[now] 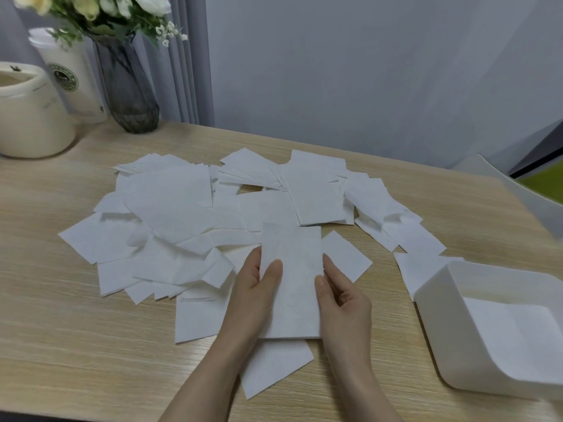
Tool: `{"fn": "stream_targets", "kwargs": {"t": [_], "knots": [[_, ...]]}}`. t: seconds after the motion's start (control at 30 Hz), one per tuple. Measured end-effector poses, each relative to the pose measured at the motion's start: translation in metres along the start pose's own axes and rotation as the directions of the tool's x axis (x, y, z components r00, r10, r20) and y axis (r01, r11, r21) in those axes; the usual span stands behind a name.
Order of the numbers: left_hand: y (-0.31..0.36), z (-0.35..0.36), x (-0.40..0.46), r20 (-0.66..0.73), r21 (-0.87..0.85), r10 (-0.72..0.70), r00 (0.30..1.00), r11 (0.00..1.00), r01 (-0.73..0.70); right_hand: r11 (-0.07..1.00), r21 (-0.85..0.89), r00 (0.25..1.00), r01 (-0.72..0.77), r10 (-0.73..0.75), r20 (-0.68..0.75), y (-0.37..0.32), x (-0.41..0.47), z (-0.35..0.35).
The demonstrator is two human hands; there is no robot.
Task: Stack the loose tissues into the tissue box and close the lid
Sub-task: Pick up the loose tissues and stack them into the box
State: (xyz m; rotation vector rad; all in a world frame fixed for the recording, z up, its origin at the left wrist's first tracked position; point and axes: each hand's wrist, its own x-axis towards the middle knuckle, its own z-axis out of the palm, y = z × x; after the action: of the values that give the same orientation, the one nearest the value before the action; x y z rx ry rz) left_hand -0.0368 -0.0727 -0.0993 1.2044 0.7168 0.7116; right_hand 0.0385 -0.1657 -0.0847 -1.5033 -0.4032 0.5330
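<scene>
Wooden table (pixel 91 345); tissue box (pixel 438 287) holds tissues (pixel 511 327); both hands pinch folded tissue (pixel 292 284)

The box (pixel 432 303) runs off the right edge. The flowers (pixel 91 7) are cut off up top, and blurry.

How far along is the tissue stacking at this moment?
Early. Done: a few white tissues already lie in the open white plastic tissue box. In hand: the left hand and right hand hold a folded white tissue stack by its edges. Left: the scattered white tissues covering the wooden table; no lid is visible.
</scene>
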Motion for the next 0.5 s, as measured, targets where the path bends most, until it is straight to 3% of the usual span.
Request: {"fn": "stream_targets", "kwargs": {"t": [0.17,0.37,0.5], "knots": [[0.004,0.008,0.002,-0.011,0.054,0.051,0.999,0.997,-0.050,0.999,0.037,1.000,0.001,-0.001,0.006,-0.001,0.000,-0.002],[0.010,0.017,0.010,-0.298,-0.032,0.071,0.952,0.996,-0.084,0.996,0.090,0.998,0.019,-0.014,-0.060,-0.002,-0.007,-0.009],[0.013,0.029,0.008,-0.400,-0.168,0.024,0.916,0.981,-0.099,0.990,0.137,0.998,0.025,-0.017,-0.055,0.001,-0.014,-0.006]]}}
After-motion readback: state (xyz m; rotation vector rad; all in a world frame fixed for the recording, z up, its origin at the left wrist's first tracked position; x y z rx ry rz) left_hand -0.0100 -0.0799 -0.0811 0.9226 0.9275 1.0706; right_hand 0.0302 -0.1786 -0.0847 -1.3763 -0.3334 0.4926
